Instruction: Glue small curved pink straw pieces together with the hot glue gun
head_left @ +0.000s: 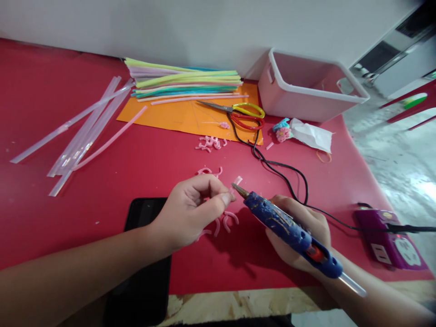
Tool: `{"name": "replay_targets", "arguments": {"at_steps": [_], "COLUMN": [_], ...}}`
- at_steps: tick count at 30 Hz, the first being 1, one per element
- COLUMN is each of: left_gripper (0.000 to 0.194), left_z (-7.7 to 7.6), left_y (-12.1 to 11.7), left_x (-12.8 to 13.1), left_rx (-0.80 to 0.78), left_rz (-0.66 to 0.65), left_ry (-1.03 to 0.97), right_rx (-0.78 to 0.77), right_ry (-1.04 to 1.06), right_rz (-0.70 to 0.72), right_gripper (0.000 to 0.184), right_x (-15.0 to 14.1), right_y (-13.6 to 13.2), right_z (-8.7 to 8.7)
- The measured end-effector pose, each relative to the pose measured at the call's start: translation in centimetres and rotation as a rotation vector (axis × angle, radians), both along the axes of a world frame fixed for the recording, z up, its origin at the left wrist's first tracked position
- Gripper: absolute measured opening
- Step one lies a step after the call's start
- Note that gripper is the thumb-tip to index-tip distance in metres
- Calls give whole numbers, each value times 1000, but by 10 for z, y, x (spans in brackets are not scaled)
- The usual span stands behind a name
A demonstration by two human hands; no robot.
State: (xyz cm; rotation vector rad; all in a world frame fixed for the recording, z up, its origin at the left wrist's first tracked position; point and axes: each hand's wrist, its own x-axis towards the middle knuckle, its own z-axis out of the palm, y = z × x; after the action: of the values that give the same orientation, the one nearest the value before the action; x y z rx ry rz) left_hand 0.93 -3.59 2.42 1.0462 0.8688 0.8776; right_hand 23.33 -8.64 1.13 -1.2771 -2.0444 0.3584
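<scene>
Gripping the blue glue gun (291, 229), the right hand (299, 231) curls around its body, nozzle toward the left hand (195, 209), whose thumb and forefinger are pinched together (on what, I cannot tell) above the small pink pieces (226, 221) on the red tabletop (200, 272).

Table (34, 95): sheet (170, 119) at upper centre, stem bundle (190, 84) across its rear part, scissors (230, 109) on its right part. Bin (301, 97) right of sheet, upper right of frame; flower piece (282, 134) and pouch (312, 136) in front of bin. Glue sticks (90, 131) left of sheet. Curled pieces (210, 143) before sheet, mid-frame. Phone (145, 293) lower left of centre. Power block (390, 240) lower right.
</scene>
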Motion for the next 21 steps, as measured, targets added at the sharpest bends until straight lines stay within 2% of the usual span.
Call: {"name": "replay_targets", "arguments": {"at_steps": [6,13,21], "left_gripper": [16,17,16], "left_z": [-3,-4,-6], "left_y": [0,-1,-2], "left_x": [-2,-3,-3], "left_rx": [3,62,97], "left_rz": [-5,8,13], "left_ry": [32,5,9], "right_rx": [0,5,-21], "right_ry": [40,18,64], "right_rz": [86,-37,65], "right_gripper": [24,22,27], "right_x": [1,0,0], "right_y": [-1,-1,-2], "right_z": [1,-1,1]}}
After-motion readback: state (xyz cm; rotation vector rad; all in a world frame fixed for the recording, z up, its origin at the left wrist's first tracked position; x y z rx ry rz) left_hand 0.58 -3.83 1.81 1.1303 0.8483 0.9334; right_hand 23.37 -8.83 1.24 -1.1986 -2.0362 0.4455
